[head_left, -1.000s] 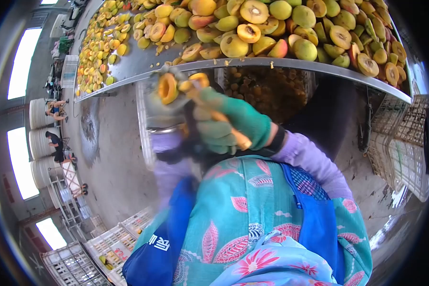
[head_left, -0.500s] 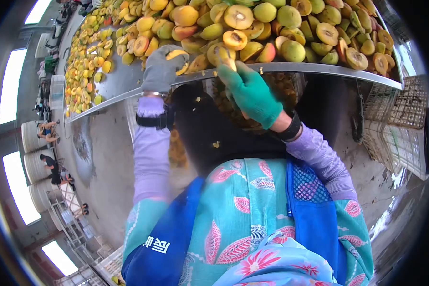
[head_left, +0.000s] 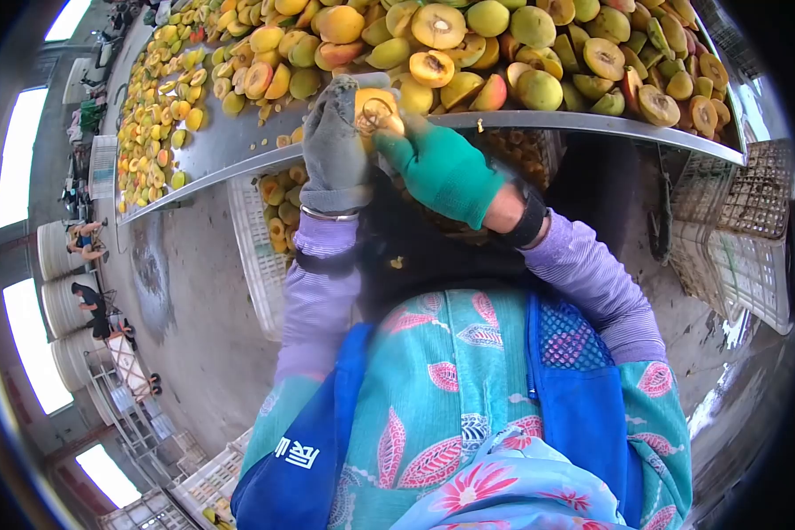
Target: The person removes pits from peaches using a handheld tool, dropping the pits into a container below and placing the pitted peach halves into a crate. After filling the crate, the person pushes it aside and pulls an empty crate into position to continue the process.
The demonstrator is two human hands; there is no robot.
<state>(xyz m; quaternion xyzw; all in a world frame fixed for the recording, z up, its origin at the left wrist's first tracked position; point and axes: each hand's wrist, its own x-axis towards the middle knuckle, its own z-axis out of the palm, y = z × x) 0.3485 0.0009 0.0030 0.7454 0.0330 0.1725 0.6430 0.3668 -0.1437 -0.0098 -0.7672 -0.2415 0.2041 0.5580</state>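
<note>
My left hand (head_left: 334,146), in a grey glove, is closed around a yellow peach half (head_left: 368,103) just above the metal table's front edge. The cut face is turned to the right, and a thin curved outline shows around its middle. My right hand (head_left: 455,172), in a green glove, meets it from the right with bent fingers and the thumb at the cut face. A small tool may be in this hand, but I cannot tell. Behind both hands lies a heap of peaches (head_left: 534,31), many halved, some with the pit showing.
The metal table (head_left: 225,168) has a raised rim along my side. Below it, a white crate (head_left: 261,256) of peach pieces stands by my legs. Stacked plastic crates (head_left: 729,230) stand on the right. Far left, people (head_left: 93,305) are near large pale tanks (head_left: 66,305).
My left hand has moved right from over the table, where a curved yellow piece showed at its fingers. My right hand has drawn back slightly from the heap; both now meet at a peach half.
</note>
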